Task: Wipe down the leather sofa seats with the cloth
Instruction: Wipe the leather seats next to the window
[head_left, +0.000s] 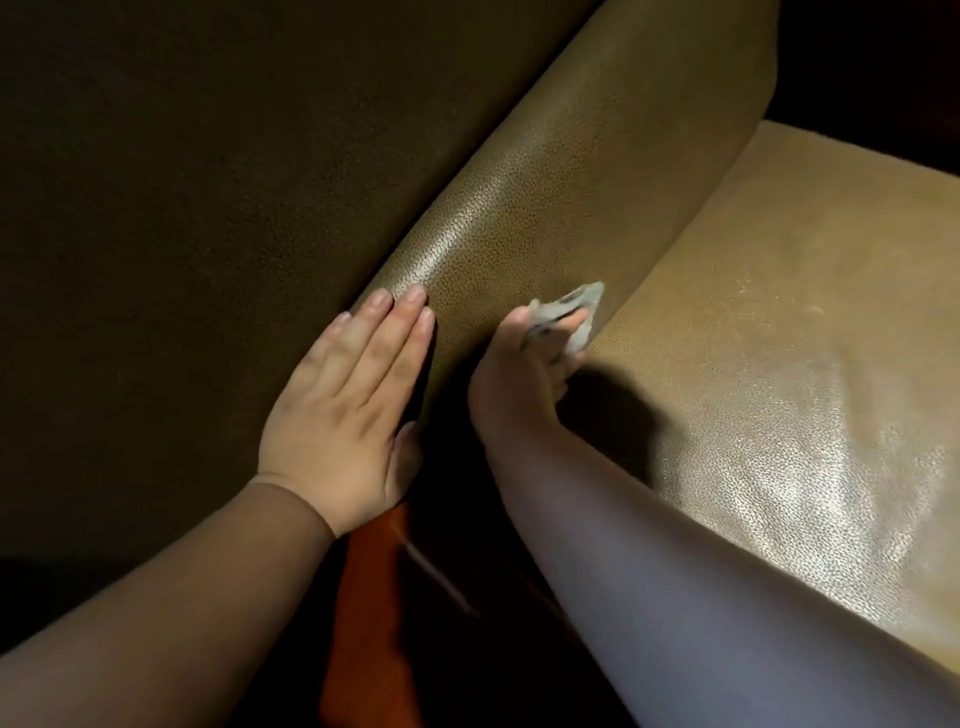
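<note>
Left hand (343, 410) lies flat on the sofa (519, 218), fingers straight and pressed together, palm down on the rounded leather ridge that runs up from lower left to upper right. It holds nothing, just rests there, fingertips up near the shiny crest of that ridge. Right hand (524, 364) is just beside it, reaching into the crease where the ridge meets the seat (779, 338). That hand is blurred, but its fingers are curled round the cloth (579, 312), a small pale grey wad sticking out past the fingertips and touching the leather right at the crease. How much of the cloth is bunched inside the palm, cannot tell. The seat spreads out to the right, tan and pebbled, with a bright sheen low on the right side. The right hand throws a dark shadow onto the seat next to it. Left of the ridge the leather falls away into deep shade. Down between the two forearms, a strip of reddish-orange floor (363, 623) shows through the dark.
</note>
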